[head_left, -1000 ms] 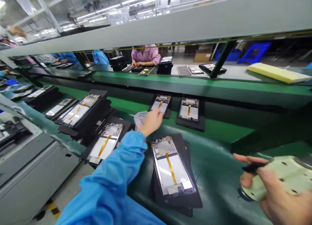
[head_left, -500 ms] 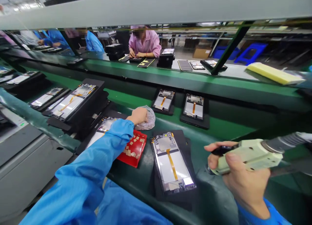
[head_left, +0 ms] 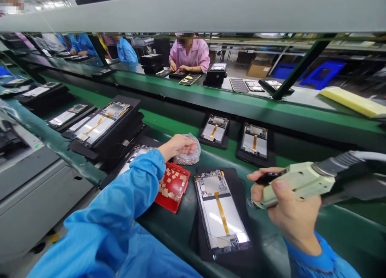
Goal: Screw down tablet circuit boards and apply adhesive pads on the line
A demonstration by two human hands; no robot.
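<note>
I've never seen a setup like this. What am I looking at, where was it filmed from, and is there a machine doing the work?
There is no robot here, only a person's two bare hands. One camera, worn on the head, looks forward and down, so blue sleeves reach in from below. The right hand grips a pale green tool with a hose or cable at its back. The left hand is at a clear bag of tiny parts; whether its fingers hold one is too small to tell. Beside it lies a red tray with small pale squares. In front, an opened flat device rests on black pads on the green bench. Beyond, a co-worker in pink sits at another surface.
</note>
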